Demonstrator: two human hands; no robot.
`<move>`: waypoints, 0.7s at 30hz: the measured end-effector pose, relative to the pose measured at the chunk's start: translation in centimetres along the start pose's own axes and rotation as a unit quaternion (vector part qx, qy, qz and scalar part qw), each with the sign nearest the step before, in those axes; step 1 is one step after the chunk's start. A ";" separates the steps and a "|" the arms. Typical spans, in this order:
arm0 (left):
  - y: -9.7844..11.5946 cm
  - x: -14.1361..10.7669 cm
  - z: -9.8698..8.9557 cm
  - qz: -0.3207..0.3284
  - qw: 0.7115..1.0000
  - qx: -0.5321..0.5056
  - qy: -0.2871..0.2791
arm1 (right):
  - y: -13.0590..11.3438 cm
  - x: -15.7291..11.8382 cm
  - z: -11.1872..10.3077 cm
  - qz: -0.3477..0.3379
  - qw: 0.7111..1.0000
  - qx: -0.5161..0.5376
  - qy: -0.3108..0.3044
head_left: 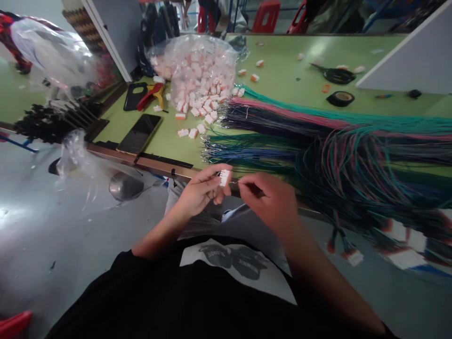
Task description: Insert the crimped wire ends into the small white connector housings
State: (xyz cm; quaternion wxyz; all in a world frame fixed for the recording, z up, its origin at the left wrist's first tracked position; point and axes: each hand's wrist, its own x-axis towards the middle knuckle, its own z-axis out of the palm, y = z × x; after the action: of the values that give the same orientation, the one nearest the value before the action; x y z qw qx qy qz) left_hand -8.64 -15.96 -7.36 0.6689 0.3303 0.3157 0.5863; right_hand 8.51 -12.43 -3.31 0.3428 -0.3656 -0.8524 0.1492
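In front of my body, my left hand (203, 190) pinches a white-and-orange connector housing (225, 177) between thumb and fingers. Just to its right, my right hand (270, 195) is closed in a pinch on a thin wire (234, 182), whose tip points at the housing's orange side. Whether the tip is inside the housing I cannot tell. Beyond my hands, bundles of blue and green wires (254, 153) and of dark and pink wires (275, 113) lie on the green table (169, 141), metal ends to the left. A clear bag (205, 56) spills many similar housings.
Left on the table lie a phone (140, 133), a black phone case (134, 96) and red-and-yellow pliers (151, 95). Black tape (340, 98) and scissors (335, 74) are at the back right. Wired white connectors (406, 252) hang off the table's front edge at right.
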 end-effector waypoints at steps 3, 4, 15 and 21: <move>-0.1 0.0 0.1 0.007 1.000 -0.013 0.002 | 0.2 -0.1 0.4 -0.057 0.997 -0.049 0.022; -0.1 0.0 0.2 0.006 1.000 -0.017 0.003 | 0.3 -0.1 0.5 -0.074 0.995 -0.059 0.031; 0.4 -0.2 1.5 -0.038 0.998 -0.038 0.033 | 0.4 -0.2 0.9 -0.207 0.967 -0.102 0.104; -0.1 -0.1 1.4 -0.071 0.996 -0.048 0.022 | 1.0 -0.7 1.4 -0.167 0.981 -0.089 0.050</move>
State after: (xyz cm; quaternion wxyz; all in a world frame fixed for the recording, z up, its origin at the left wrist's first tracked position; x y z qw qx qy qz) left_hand -7.48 -16.16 -6.64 0.7168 0.2613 0.3243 0.5592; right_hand 8.43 -12.21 -5.17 0.3714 -0.2539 -0.8931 -0.0049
